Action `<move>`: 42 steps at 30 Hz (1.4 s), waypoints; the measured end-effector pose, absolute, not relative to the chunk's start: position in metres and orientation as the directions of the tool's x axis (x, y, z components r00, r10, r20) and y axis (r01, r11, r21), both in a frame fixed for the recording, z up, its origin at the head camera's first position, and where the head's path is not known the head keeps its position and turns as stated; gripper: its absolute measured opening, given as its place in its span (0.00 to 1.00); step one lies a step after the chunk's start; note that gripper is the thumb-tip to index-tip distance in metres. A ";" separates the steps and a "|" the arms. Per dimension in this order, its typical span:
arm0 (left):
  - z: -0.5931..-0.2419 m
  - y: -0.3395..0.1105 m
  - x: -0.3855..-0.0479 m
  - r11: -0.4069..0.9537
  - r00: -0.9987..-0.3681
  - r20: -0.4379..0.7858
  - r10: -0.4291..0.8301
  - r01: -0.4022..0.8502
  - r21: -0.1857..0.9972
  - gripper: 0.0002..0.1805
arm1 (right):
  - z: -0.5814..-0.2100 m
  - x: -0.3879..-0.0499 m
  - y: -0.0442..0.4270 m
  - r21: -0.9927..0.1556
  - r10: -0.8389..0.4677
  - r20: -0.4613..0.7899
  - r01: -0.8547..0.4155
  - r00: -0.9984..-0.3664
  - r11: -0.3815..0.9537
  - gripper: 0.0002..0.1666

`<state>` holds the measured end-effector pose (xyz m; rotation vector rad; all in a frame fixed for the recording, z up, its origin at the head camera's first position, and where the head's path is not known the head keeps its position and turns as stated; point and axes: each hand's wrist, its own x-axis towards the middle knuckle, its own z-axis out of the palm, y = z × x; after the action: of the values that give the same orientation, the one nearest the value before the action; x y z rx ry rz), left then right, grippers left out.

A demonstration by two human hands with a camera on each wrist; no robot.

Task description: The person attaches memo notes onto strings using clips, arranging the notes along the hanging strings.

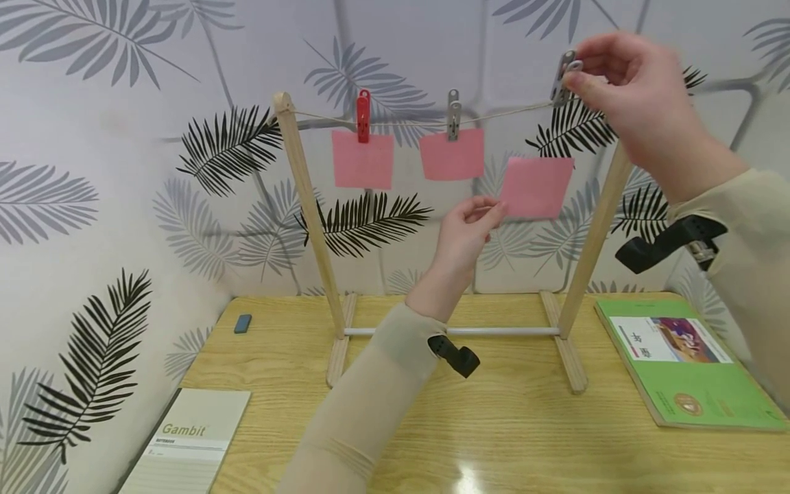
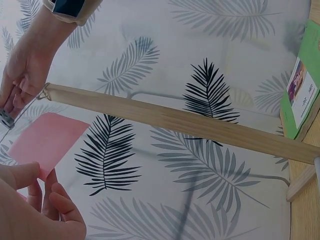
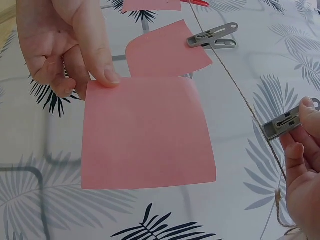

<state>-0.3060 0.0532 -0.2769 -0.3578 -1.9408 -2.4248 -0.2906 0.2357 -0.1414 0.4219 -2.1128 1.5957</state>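
Between thumb and fingers my left hand (image 1: 465, 230) pinches the edge of a pink paper square (image 1: 538, 188), which hangs below the string, apart from it. Up at the string's right part, my right hand (image 1: 644, 92) grips a grey metal clothespin (image 1: 562, 79); in the right wrist view its nose (image 3: 274, 128) lies at the string (image 3: 242, 92). Farther left, a red clothespin (image 1: 363, 115) holds one pink paper (image 1: 363, 165) on the string, and a grey clothespin (image 1: 453, 113) holds another pink paper (image 1: 452, 156).
The string spans a wooden frame with a left post (image 1: 311, 219) and right post (image 1: 594, 240), standing on a wooden table (image 1: 494, 425). A green book (image 1: 697, 384) lies right, a notebook (image 1: 191, 418) and small blue block (image 1: 243, 324) left. Behind is a leaf-patterned wall (image 1: 123, 137).
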 end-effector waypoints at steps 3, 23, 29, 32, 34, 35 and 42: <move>-0.275 0.056 -0.307 -0.224 -0.976 0.182 0.115 0.153 0.962 0.07 | -0.142 -0.293 0.236 -0.814 0.027 0.532 -0.503 -0.846 0.291 0.15; -0.264 0.073 -0.310 -0.341 -0.981 0.179 0.077 0.143 0.929 0.04 | -0.146 -0.299 0.235 -0.799 0.009 0.475 -0.426 -0.880 0.424 0.15; -0.260 0.076 -0.309 -0.336 -0.978 0.200 0.067 0.166 0.927 0.07 | -0.147 -0.297 0.237 -0.790 0.011 0.476 -0.422 -0.879 0.446 0.15; -0.258 0.077 -0.308 -0.349 -0.978 0.200 0.063 0.167 0.922 0.06 | -0.147 -0.296 0.237 -0.785 0.015 0.471 -0.411 -0.882 0.464 0.17; -0.256 0.078 -0.308 -0.358 -0.977 0.205 0.060 0.171 0.918 0.06 | -0.147 -0.296 0.237 -0.786 0.020 0.464 -0.401 -0.886 0.470 0.18; -0.256 0.078 -0.307 -0.363 -0.976 0.209 0.059 0.174 0.916 0.06 | -0.147 -0.296 0.238 -0.788 0.022 0.461 -0.397 -0.887 0.470 0.19; -0.256 0.078 -0.308 -0.375 -0.975 0.216 0.056 0.180 0.909 0.08 | -0.148 -0.296 0.237 -0.790 0.028 0.461 -0.396 -0.887 0.468 0.22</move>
<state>-0.3076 0.0776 -0.2555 -0.3252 -1.7117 -2.5234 -0.2959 0.2366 -0.1478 0.3080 -2.3092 1.3997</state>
